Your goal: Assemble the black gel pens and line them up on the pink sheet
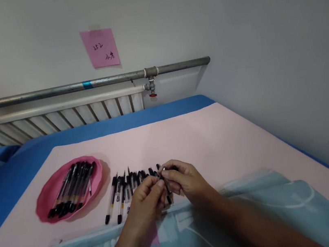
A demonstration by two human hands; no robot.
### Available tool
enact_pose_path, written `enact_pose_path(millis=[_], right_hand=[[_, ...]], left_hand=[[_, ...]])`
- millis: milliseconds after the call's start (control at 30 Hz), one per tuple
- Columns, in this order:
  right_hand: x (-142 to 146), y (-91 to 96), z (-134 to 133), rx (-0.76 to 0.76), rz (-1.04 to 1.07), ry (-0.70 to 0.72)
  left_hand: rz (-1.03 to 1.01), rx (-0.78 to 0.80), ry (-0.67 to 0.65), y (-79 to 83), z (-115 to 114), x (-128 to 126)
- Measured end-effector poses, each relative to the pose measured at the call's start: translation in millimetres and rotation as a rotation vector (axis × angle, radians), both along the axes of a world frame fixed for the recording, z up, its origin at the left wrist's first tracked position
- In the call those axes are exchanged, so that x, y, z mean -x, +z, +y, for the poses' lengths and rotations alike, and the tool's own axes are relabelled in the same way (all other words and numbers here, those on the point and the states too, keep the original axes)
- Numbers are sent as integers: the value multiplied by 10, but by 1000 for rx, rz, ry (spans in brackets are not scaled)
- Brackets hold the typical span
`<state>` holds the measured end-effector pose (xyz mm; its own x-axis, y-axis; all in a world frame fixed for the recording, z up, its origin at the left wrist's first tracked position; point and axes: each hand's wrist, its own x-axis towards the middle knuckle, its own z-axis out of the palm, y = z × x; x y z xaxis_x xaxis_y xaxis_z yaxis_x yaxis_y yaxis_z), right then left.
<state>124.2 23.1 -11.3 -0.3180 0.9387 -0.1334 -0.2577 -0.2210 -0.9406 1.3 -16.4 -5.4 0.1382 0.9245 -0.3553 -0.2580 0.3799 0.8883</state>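
With our right hand point(188, 177) we pinch a small black piece point(175, 167). Just beside it, our left hand point(147, 198) is narrow, finger and thumb drawn close; we cannot tell what they hold. Beyond and left of our left hand, pens point(122, 200) lie side by side on the tabletop point(185, 137). Farther left, a plate point(47, 194) carries more pens point(74, 190).

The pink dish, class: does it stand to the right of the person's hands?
No, the pink dish stands to the left of both the left hand and the right hand.
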Motion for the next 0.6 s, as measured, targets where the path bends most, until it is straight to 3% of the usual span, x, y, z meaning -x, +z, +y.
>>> enact_pose_path(millis=[233,467,600], right_hand=[[6,-5,-8,39,-11,11],[-12,71,-10,76,92,46],[-7,38,-7,74,28,29]], left_hand=[[11,-44,-4,-4,-13,3],[-6,25,-11,31,-19,4],[-14,36,12,55,-10,-6]])
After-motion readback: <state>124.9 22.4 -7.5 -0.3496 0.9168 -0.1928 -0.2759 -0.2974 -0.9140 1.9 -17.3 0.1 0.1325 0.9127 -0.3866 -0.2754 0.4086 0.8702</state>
